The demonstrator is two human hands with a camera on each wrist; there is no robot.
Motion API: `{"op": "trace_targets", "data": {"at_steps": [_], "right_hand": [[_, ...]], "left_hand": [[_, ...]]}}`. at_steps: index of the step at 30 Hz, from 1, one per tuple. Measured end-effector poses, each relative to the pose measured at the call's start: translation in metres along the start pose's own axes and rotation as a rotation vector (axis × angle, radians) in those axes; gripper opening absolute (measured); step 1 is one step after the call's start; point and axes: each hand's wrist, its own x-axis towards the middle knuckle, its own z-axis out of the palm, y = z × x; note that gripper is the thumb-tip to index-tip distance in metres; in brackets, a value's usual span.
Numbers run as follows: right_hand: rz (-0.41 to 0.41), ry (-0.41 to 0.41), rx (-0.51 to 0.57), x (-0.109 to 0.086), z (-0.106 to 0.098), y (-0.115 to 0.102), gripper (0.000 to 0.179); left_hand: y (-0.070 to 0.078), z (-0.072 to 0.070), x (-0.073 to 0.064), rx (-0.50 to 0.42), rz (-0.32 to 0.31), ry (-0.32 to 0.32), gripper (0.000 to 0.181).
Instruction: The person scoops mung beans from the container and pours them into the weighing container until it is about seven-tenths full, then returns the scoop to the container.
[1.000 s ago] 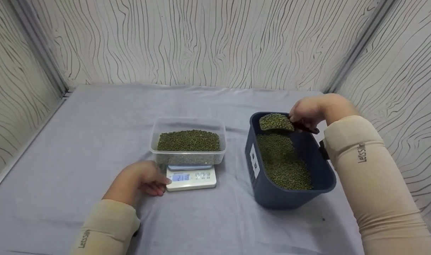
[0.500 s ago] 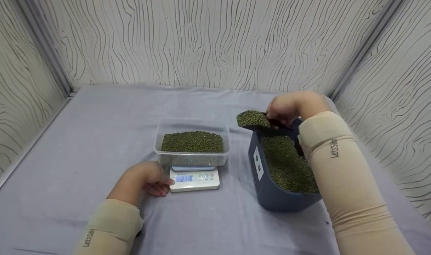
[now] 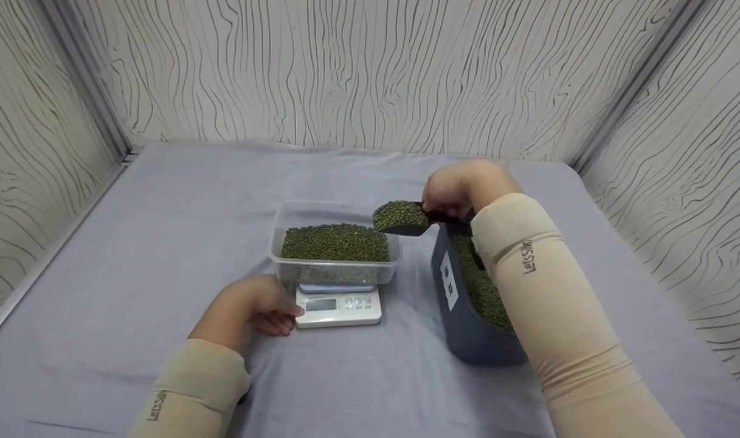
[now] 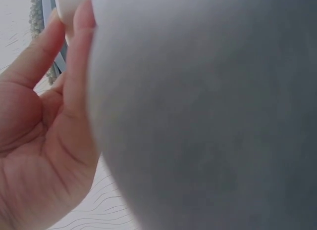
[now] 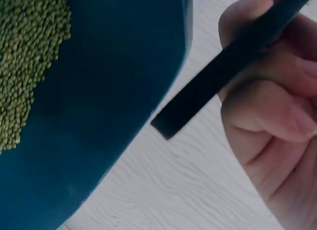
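Observation:
My right hand (image 3: 452,188) grips the handle of a black scoop (image 3: 407,230) heaped with green mung beans (image 3: 400,214). The scoop is level, in the air at the right rim of a clear plastic container (image 3: 333,272). In the right wrist view the dark handle (image 5: 198,94) crosses between thumb and curled fingers. More mung beans (image 3: 336,242) fill part of the container, which stands on a white kitchen scale (image 3: 339,315). My left hand (image 3: 263,304) pinches the scale's left edge, thumb on top. The scale's display is unreadable.
A dark blue bin (image 3: 476,340) of mung beans (image 3: 485,292) stands on the right, partly hidden under the right forearm. A pale grey cloth (image 3: 181,201) covers the table. Patterned white panels (image 3: 345,73) enclose the back and sides.
The right hand has carried the full scoop left, out over the bin's rim to the clear container. The left hand stays on the scale. The display's digits have faded from view.

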Motion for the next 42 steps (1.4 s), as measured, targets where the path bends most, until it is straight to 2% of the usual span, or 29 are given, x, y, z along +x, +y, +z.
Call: {"op": "trace_targets", "data": {"at_steps": [3, 10, 15, 22, 26, 31, 42], "right_hand": [[0.026, 0.033, -0.02, 0.001, 0.004, -0.004, 0.025], [-0.058, 0.118, -0.295, 0.002, 0.009, -0.008, 0.024], [-0.076, 0.186, -0.433, -0.002, 0.01, -0.012, 0.024], [-0.141, 0.325, -0.628, -0.006, 0.013, -0.024, 0.025], [-0.137, 0.435, -0.737, -0.007, 0.014, -0.032, 0.023], [-0.121, 0.547, -0.811, -0.011, 0.02, -0.04, 0.016], [-0.181, 0.667, -0.948, -0.013, 0.029, -0.05, 0.019]], "left_hand": [[0.0, 0.0, 0.0, 0.002, 0.004, -0.004, 0.018], [0.001, 0.0, -0.001, 0.011, 0.012, -0.008, 0.018], [0.002, 0.0, -0.002, 0.018, 0.006, -0.002, 0.017], [0.0, 0.0, -0.002, -0.004, 0.01, -0.004, 0.017], [0.0, -0.001, 0.0, -0.004, 0.008, -0.008, 0.017], [0.0, -0.001, 0.0, 0.005, 0.01, -0.012, 0.018], [0.002, -0.001, 0.0, 0.013, -0.012, -0.009, 0.018]]}}
